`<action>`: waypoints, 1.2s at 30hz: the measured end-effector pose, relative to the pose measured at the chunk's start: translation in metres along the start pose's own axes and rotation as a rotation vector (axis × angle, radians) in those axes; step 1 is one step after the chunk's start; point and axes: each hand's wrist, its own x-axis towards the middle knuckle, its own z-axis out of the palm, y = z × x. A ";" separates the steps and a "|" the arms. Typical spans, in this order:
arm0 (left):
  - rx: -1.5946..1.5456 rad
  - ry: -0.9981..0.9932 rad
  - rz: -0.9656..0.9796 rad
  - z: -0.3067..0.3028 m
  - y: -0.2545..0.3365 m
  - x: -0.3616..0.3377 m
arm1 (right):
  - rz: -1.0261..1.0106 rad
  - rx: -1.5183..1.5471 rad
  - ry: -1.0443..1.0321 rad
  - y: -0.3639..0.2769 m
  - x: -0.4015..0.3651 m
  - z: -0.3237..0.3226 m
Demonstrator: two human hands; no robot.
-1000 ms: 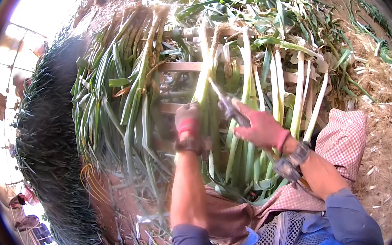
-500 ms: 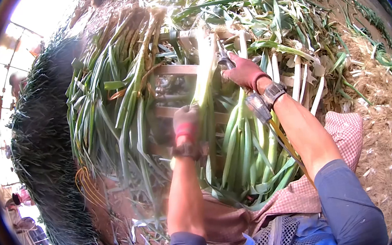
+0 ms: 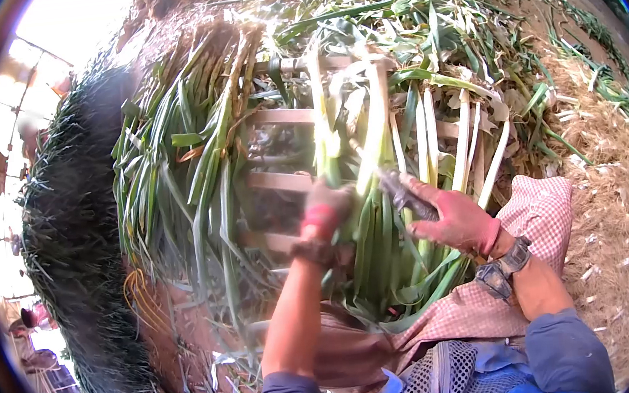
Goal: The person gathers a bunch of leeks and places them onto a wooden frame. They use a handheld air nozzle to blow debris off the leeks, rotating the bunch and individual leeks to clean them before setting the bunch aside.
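My left hand (image 3: 326, 209), in a reddish glove and blurred, closes round the green part of a long green onion (image 3: 326, 146). Another thick white-stemmed green onion (image 3: 376, 126) lies just to its right, its lower part between my two hands. My right hand (image 3: 456, 217), also gloved, grips a dark air blow gun (image 3: 408, 196) whose front end points up and left toward that stem. Beneath both hands, a bunch of green onions (image 3: 377, 258) spreads its leaves over the checked cloth (image 3: 477, 310) on my lap. Several bare white stems (image 3: 463, 140) lie to the right.
A slatted wooden rack (image 3: 283, 180) stands before me. Long-leaved green onions (image 3: 177, 187) hang over its left side, beside a tall dark-green stack (image 3: 76, 242). Peeled leaves (image 3: 379, 4) are heaped at the back. Pale root scraps (image 3: 607, 244) cover the ground at right.
My right hand with the air blow gun has come down and toward me, away from the stem tops. My left hand has shifted slightly right, and the white stems now lie apart.
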 end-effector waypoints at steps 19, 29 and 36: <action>0.443 0.345 0.015 -0.065 -0.028 0.043 | 0.072 -0.129 -0.141 -0.047 0.043 0.026; 0.332 0.175 -0.036 -0.046 0.023 0.027 | -0.018 -0.114 -0.116 -0.034 0.055 0.043; 0.287 0.079 -0.155 -0.039 0.028 0.032 | 0.059 -0.138 -0.133 -0.045 0.059 0.036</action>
